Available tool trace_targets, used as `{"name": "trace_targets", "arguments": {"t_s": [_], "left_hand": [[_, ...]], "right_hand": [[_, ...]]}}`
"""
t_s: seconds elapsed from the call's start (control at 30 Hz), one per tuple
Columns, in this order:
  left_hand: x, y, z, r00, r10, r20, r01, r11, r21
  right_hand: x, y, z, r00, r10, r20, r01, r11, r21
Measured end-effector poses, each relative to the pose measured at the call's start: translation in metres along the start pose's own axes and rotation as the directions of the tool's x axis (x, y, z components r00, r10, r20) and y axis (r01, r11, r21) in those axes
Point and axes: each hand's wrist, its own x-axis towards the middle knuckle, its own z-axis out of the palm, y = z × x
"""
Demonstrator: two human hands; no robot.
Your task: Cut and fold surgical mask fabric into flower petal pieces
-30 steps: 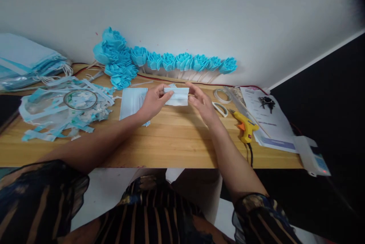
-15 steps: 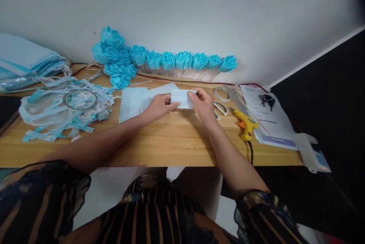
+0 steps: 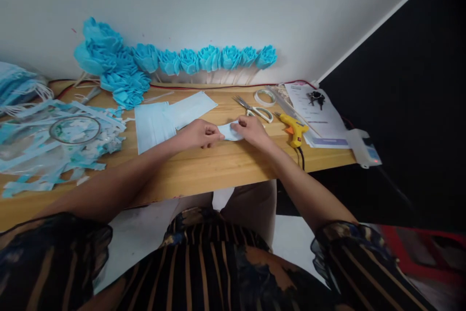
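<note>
Between my two hands is a small light-blue fabric piece (image 3: 230, 132), bowed in the middle. My left hand (image 3: 204, 134) pinches its left end between thumb and fingers. My right hand (image 3: 251, 130) grips the right end, thumb on top. Left of my hands lies a stack of pale blue fabric sheets (image 3: 153, 126), with another blue sheet (image 3: 194, 108) angled beside it. Scissors with white handles (image 3: 257, 110) rest just beyond my right hand, blades pointing away to the left.
Blue fabric flowers (image 3: 189, 61) line the wall. A heap of scraps (image 3: 87, 141) with a tape roll (image 3: 74, 130) covers the left side. To the right are a yellow glue gun (image 3: 295, 129), clear tape (image 3: 265, 98), printed paper (image 3: 320, 117), keys (image 3: 316, 99) and a power strip (image 3: 364, 148).
The fabric piece has gone from flat and facing me to lower and curved, with both hands still on it. The view has turned rightward, and the scissors now show fully.
</note>
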Motion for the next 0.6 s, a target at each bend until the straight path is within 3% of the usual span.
{"name": "trace_targets", "arguments": {"t_s": [0.07,0.17,0.23,0.3,0.43,0.6], "left_hand": [[0.001,0.000,-0.002,0.993,0.052,-0.110,-0.040,0.994,0.104],[0.002,-0.002,0.000,0.937,0.270,-0.222,-0.198,0.934,0.299],[0.003,-0.005,0.005,0.902,0.406,-0.150,-0.315,0.854,0.414],[0.003,-0.008,0.013,0.885,0.466,-0.017,-0.395,0.769,0.502],[0.000,-0.010,0.027,0.902,0.405,0.152,-0.400,0.649,0.647],[-0.001,-0.009,0.029,0.904,0.390,0.173,-0.397,0.617,0.680]], "right_hand": [[-0.006,0.000,0.006,0.998,0.048,-0.043,-0.054,0.987,-0.150],[-0.008,-0.004,0.014,0.994,0.075,-0.074,-0.092,0.962,-0.256],[-0.005,-0.007,0.018,0.992,0.089,-0.089,-0.110,0.955,-0.274],[-0.003,-0.007,0.018,0.990,0.090,-0.107,-0.117,0.952,-0.281],[-0.002,0.000,0.006,0.994,0.029,-0.105,-0.055,0.965,-0.257],[-0.010,0.005,-0.013,0.949,-0.244,-0.201,0.200,0.955,-0.218]]}}
